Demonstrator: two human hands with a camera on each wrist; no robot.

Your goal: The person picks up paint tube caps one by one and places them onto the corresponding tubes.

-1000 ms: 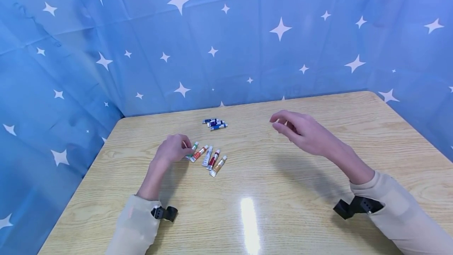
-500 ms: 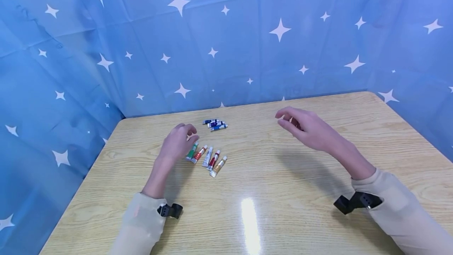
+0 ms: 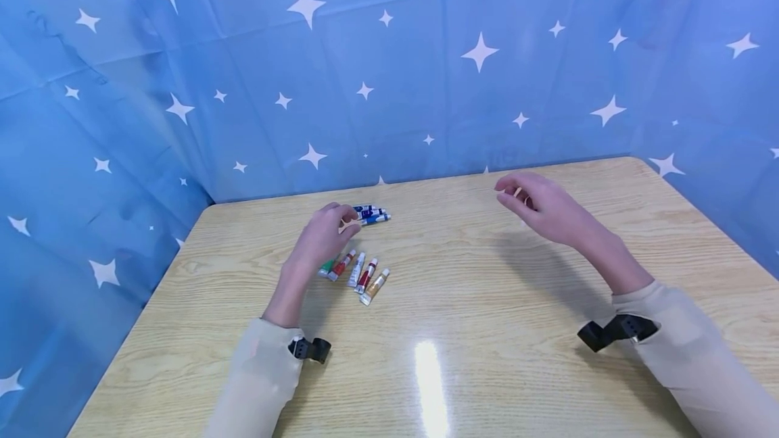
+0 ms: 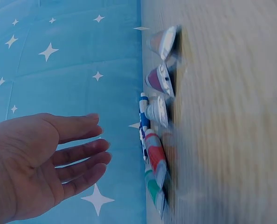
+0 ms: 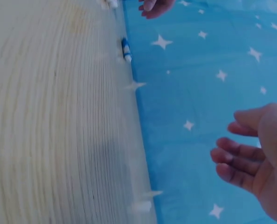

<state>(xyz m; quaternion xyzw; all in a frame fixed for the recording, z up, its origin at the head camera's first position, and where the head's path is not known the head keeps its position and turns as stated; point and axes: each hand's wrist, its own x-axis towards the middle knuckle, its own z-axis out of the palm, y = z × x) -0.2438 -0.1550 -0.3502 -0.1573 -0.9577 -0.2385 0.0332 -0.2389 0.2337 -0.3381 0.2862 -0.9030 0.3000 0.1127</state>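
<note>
My left hand (image 3: 319, 238) hovers over the table, its fingertips overlapping the ends of three blue paint tubes (image 3: 376, 220) in the head view. Its fingers are loosely bent and nothing is between them in the left wrist view. Below it lies a row of paint tubes: a green one (image 3: 326, 267) partly hidden by the hand, an orange-red one (image 3: 342, 265), a whitish one (image 3: 357, 270), a dark red one (image 3: 366, 276) and an ochre one (image 3: 374, 286). Well to the right, my right hand (image 3: 550, 211) hangs in the air, fingers relaxed, holding nothing.
All the tubes lie on a light wood-grain table (image 3: 487, 330). A blue curtain (image 3: 414, 86) with white stars hangs along its back and left sides. Black wrist cameras sit on both sleeves, and a bright glare streak marks the front of the tabletop.
My left hand has moved away from the green tube, up and to the right, toward the blue tubes. The right hand has drifted right and slightly up. The tubes lie nearly as before.
</note>
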